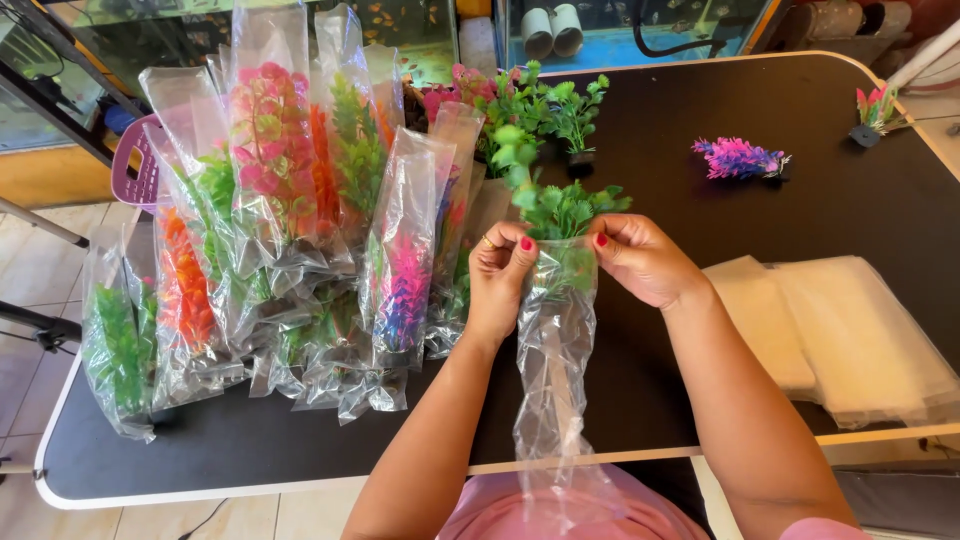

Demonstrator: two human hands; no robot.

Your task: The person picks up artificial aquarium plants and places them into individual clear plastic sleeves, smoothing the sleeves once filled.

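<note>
My left hand (pixel 497 283) and my right hand (pixel 640 258) pinch the two sides of the mouth of a long clear plastic bag (pixel 552 360) that hangs down toward my lap. A green artificial plant (pixel 548 195) sticks out of the bag's mouth between my hands, its lower part inside the bag. Both hands sit over the black table (pixel 700 140).
Several bagged artificial plants (pixel 270 220) in green, orange, pink and red lie in a pile at the left. Loose green plants (pixel 560 105) stand behind. A purple plant (pixel 738 158) and a pink-green one (pixel 875 110) lie at far right. A stack of empty clear bags (pixel 840 335) rests right.
</note>
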